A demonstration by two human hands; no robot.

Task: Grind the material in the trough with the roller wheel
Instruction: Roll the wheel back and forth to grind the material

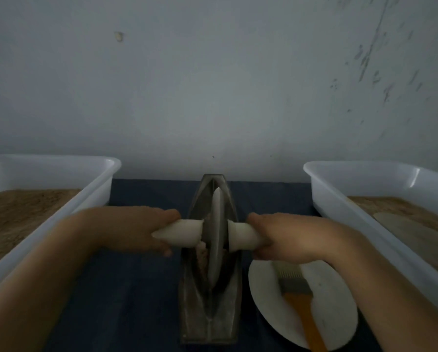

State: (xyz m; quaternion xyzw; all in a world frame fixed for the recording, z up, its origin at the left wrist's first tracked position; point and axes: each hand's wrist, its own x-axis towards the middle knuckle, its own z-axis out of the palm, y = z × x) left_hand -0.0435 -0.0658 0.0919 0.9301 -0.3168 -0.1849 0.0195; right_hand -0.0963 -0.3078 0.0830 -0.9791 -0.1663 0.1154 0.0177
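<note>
A long, boat-shaped metal trough (209,323) lies lengthwise on the dark blue table, its far end pointing at the wall. A thin metal roller wheel (216,240) stands upright in its groove, near the middle. White cloth-wrapped handles stick out from both sides of the wheel. My left hand (139,228) grips the left handle and my right hand (286,240) grips the right one. A little pale brown material (202,252) shows in the trough just left of the wheel.
A white plastic tub (91,189) with brown powder stands at the left, and another white tub (340,199) with brown powder at the right. A white plate (337,303) holding an orange-handled brush (299,308) lies right of the trough. A grey wall rises right behind the table.
</note>
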